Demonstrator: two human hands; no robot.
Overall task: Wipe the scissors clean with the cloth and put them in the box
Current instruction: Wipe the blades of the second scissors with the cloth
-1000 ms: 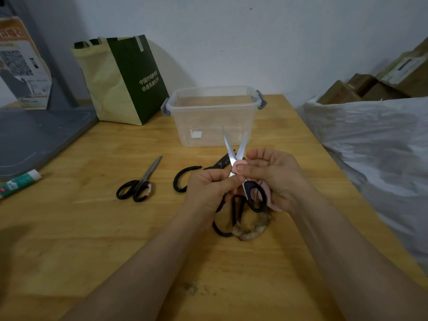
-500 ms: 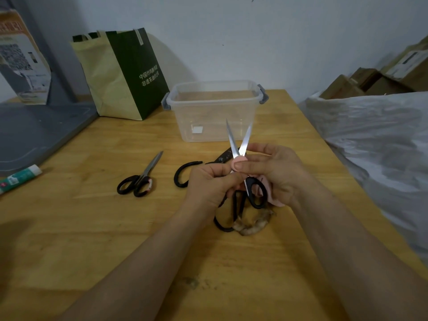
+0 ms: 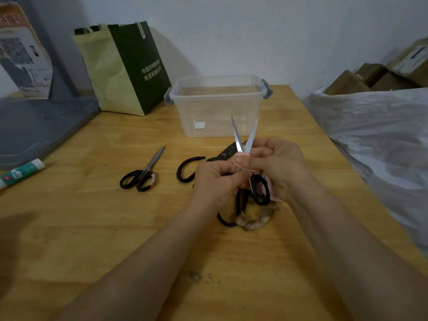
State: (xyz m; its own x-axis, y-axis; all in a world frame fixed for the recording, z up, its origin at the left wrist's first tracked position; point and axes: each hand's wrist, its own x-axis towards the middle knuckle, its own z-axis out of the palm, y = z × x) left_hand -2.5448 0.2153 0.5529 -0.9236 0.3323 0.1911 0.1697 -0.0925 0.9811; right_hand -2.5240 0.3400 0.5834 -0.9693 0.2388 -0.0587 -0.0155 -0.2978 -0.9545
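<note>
Centrally, left hand gripping black-handled steel scissors above the wooden worktop, blades standing parted in a V, right hand pinching pink cloth with clenched fingers at the blade base, clear plastic box sitting just behind.

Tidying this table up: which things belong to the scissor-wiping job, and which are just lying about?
Job: open scissors, pink cloth, clear box, small scissors, large black shears.
Lying about: green bag, tube, grey board, white plastic sheet.
</note>
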